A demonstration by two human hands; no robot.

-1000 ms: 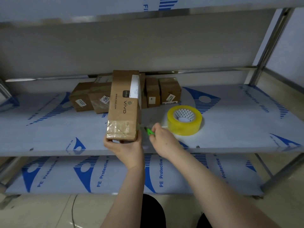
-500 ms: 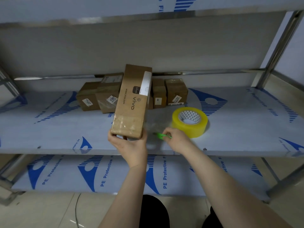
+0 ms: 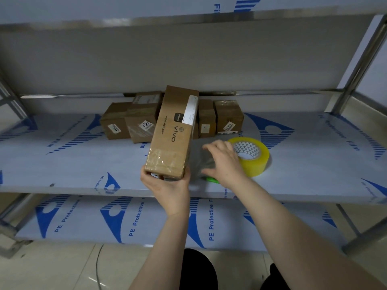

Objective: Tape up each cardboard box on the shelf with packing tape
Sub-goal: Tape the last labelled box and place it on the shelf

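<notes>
A long brown cardboard box printed "vivo" tilts up from the shelf, with clear tape across its near end. My left hand grips that near end from below. My right hand hovers just right of the box, fingers spread, beside a faint strip of clear tape that hangs off the box. A green cutter lies on the shelf under that wrist. The yellow tape roll lies flat right behind the hand.
Several small brown boxes with white labels stand at the back of the shelf behind the long box. A lower shelf runs beneath. A steel post rises at the right, and another shelf hangs overhead.
My right hand has let go of the green cutter, which now lies on the shelf, and has risen with fingers spread. The long box has tilted slightly right in my left hand.
</notes>
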